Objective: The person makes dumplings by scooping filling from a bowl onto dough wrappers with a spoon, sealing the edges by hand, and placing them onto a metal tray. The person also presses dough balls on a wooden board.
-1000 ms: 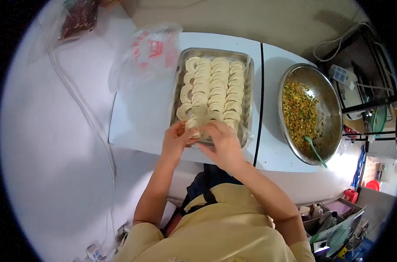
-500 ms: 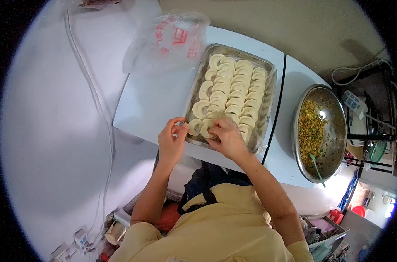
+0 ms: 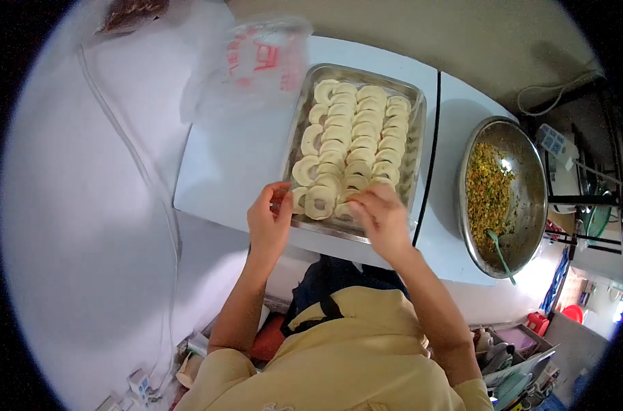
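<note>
Rows of pale, crescent-shaped dumplings [image 3: 335,133] fill much of a rectangular metal tray [image 3: 356,235]. A ring-shaped dumpling [image 3: 320,203] rests at the near left of the tray. My left hand [image 3: 270,216] is at the near left corner, fingers loosely curled and thumb apart, beside a small dumpling [image 3: 299,200] it may be touching. Over the near rows, my right hand [image 3: 387,222] has its fingers bent down with the tips at a dumpling [image 3: 344,209]. The hand partly hides the dumplings under it.
Right of the tray, across a dark gap in the tabletop, stands a large metal bowl [image 3: 529,236] of chopped filling [image 3: 486,188] with a green spoon [image 3: 500,255]. A printed plastic bag [image 3: 253,68] lies at the back left. A black rack [image 3: 585,198] with a power strip [image 3: 556,145] stands far right.
My right hand has moved off the ring-shaped dumpling and to the right, leaving it fully visible in the tray. My left hand stays near the tray's corner. The view has shifted slightly.
</note>
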Available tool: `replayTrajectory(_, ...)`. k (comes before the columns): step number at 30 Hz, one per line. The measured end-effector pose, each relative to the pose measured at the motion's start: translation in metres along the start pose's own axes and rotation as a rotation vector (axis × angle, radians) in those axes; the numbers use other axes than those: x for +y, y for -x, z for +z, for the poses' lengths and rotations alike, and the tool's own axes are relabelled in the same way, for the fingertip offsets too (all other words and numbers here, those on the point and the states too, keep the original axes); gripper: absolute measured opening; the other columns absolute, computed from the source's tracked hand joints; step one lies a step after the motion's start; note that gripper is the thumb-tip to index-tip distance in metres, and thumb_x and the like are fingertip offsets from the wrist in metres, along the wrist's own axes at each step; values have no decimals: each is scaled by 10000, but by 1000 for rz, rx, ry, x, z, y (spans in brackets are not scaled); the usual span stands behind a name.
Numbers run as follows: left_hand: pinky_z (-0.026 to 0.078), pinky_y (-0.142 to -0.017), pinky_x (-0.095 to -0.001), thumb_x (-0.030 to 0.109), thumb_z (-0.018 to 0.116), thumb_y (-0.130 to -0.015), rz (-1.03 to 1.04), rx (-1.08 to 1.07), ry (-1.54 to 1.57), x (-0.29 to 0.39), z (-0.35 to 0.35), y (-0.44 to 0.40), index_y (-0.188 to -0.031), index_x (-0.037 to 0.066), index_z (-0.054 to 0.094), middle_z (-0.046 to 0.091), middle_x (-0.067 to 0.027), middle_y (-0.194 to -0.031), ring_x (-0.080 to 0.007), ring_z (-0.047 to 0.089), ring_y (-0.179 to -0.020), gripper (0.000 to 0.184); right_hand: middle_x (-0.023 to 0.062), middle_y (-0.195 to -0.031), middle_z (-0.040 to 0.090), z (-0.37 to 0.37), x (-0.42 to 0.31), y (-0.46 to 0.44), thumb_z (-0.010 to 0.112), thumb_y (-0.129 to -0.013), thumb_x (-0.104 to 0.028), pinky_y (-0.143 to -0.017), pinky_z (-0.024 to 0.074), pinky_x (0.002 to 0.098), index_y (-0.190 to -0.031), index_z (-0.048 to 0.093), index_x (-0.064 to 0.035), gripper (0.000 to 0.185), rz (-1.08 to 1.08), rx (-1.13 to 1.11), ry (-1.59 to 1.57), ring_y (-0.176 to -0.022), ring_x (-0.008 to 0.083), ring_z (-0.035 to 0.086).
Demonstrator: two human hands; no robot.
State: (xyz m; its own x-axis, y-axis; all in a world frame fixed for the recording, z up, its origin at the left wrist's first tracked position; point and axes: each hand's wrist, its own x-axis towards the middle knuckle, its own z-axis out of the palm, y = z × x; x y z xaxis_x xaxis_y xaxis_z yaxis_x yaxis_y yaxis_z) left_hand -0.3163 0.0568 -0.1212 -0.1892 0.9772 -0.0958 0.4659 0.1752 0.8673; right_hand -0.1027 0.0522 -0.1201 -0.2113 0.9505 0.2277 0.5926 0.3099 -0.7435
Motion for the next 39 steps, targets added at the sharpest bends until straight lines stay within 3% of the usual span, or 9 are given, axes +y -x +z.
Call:
replayTrajectory(3,456,-559,-257,97,587,-847,98,13,-83,6,4,-1,-918,19,618,625,-86,-766,-163,581,-637,110,132,-815,589,-44,5,17,671,-764,-58,-701,456,368,-876,662,-10,122,18,198,30,-793,300,560)
replayTrajectory(7,462,-579,-299,97,608,-824,256,-57,-75,4,18,3,-870,26,621,608,-81,-737,-224,577,-652,85,110,-732,542,-99,-3,52,610,-834,-54,-623,397,303,-853,662,15,88,317,297,-7,-677,218,510)
replayTrajectory(9,476,-664,-363,140,648,-813,614,-244,-238,6,27,5,-928,27,632,639,-94,-777,-267,603,-718,161,100,-728,536,-114,5,75,599,-848,-67,-622,392,299,-849,659,21,106,364,344,-11,-671,203,498)
replayTrajectory(10,465,-739,-402,176,640,-817,532,-395,-241,10,31,11,-945,27,628,634,-125,-837,-331,584,-800,198,90,-724,530,-120,7,85,587,-862,-79,-621,387,296,-846,656,26,127,405,385,-15,-665,189,486)
replayTrajectory(14,445,-818,-415,260,613,-840,600,-609,-298,17,53,25,-1023,33,609,605,-142,-980,-321,560,-926,291,81,-708,529,-131,5,115,571,-876,-114,-613,383,291,-845,661,29,172,538,409,-3,-658,174,474)
replayTrajectory(18,439,-845,-414,263,616,-839,638,-637,-348,15,68,36,-1056,40,594,604,-126,-979,-322,557,-949,312,81,-710,548,-130,-7,129,567,-869,-101,-596,390,288,-864,681,3,155,448,414,50,-645,174,503)
replayTrajectory(28,433,-858,-418,202,640,-813,668,-729,-322,22,92,52,-1106,35,561,602,-166,-1047,-338,554,-993,347,99,-715,556,-142,-18,161,579,-852,-64,-585,408,280,-876,676,21,132,524,395,-1,-643,173,523)
replayTrajectory(36,424,-884,-426,241,655,-793,719,-753,-501,28,109,51,-1086,-26,559,578,-182,-1080,-364,532,-1020,407,108,-699,560,-173,-28,223,578,-841,-25,-565,412,279,-874,663,31,107,646,585,34,-625,172,522)
replayTrajectory(39,438,-889,-408,283,678,-783,671,-920,-599,41,105,48,-1116,-33,561,571,-197,-1129,-360,547,-1032,474,102,-727,571,-183,-37,260,597,-828,-23,-561,434,266,-895,671,-2,103,717,688,136,-640,181,543)
